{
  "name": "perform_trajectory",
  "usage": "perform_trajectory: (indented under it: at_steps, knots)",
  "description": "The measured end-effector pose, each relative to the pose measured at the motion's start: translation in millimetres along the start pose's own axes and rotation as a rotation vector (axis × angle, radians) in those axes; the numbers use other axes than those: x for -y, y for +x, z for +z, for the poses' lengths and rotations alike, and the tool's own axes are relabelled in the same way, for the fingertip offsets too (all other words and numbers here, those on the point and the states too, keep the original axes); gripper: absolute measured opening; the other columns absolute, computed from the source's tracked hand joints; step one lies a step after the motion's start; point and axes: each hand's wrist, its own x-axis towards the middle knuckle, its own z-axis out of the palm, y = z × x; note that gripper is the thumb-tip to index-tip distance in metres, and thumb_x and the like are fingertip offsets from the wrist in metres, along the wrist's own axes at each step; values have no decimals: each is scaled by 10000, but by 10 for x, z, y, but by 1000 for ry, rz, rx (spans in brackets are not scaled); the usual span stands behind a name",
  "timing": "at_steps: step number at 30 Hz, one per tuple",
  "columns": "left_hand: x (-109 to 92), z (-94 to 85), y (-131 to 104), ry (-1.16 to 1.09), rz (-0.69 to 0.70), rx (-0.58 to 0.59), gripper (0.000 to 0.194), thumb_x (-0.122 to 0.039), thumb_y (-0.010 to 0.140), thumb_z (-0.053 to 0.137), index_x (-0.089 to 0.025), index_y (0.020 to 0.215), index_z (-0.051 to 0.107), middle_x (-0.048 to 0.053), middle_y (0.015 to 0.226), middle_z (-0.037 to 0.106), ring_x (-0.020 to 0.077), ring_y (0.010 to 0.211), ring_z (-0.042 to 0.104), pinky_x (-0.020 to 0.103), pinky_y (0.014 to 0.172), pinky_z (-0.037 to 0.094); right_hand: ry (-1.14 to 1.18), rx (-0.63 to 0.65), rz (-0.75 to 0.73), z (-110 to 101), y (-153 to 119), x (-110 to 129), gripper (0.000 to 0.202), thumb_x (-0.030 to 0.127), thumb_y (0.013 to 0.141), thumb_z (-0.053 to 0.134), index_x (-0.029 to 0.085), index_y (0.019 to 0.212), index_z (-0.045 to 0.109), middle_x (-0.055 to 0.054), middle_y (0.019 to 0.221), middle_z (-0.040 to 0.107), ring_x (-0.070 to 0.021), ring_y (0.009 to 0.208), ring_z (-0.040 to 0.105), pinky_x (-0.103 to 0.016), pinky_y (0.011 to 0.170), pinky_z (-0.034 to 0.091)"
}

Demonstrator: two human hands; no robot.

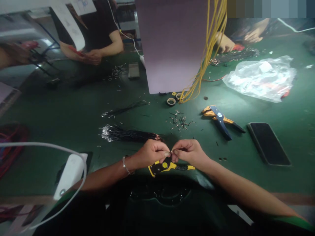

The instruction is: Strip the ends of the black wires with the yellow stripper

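My left hand (158, 151) and my right hand (188, 151) meet fingertip to fingertip, both closed in a pinch. Between them shows a tiny light bit of what looks like a thin wire (171, 152); the fingers hide the remainder. Just below lies a yellow-and-black wire stripper (164, 166), partly covered by my hands. Beyond my left hand a bundle of black wires (130, 133) rests on the green table (81, 111), its silvery ends to the left and coppery ends to the right. Scattered dark cut pieces (180, 121) lie beyond my fingers.
An orange-and-blue wire stripper (219, 119) and a phone (269, 144) lie right. Yellow wires (209, 49) hang by a pale upright panel (172, 42), near tape rolls (171, 101). A plastic bag (263, 78) sits far right. A white power strip (71, 175) is left. Other people's hands (93, 56) work across.
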Motion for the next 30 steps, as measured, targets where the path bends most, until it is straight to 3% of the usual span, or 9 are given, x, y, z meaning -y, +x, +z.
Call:
perform_trajectory:
  at_steps: [5,10,17,20,26,30]
  knots:
    - [39,-25,25,-121,-44,-57,128,-212,732,596,-105,712,663,-41,468,503,44,420,387,164,428,290,18,-122,-129,-179,35,-7,92,209,742,669,154,668,667,-5,547,670,-118,475,598,-257,511,512]
    - [125,-22,79,-266,-92,-70,164,-253,775,594,-98,781,648,-29,529,527,27,391,343,166,381,220,-42,-210,-147,-261,96,-49,165,308,755,719,148,720,693,-23,575,677,-131,506,598,-271,523,509]
    - [166,-54,113,-340,-62,-87,171,-237,799,564,-102,860,649,-19,582,528,39,442,378,166,400,251,-46,-325,-168,-278,165,-54,170,327,707,746,169,684,688,-20,567,666,-144,505,604,-289,516,526]
    - [195,-73,126,-364,-54,-90,182,-219,795,564,-99,897,653,-6,619,544,50,481,421,166,419,291,-117,-371,-198,-291,177,-90,166,328,699,751,173,698,691,-16,571,662,-144,504,596,-293,521,526]
    - [235,-98,139,-402,-57,-120,181,-192,787,569,-96,918,651,-4,632,559,46,479,441,170,432,314,-354,-580,-282,-322,177,-146,167,300,693,747,200,826,737,-20,705,700,-162,604,624,-311,598,533]
    - [193,-87,135,-388,-64,-165,179,-189,769,589,-93,912,635,-10,618,561,43,461,437,168,416,311,-298,-452,-223,-283,143,-122,111,300,701,738,194,733,731,-9,600,673,-149,542,601,-293,543,518]
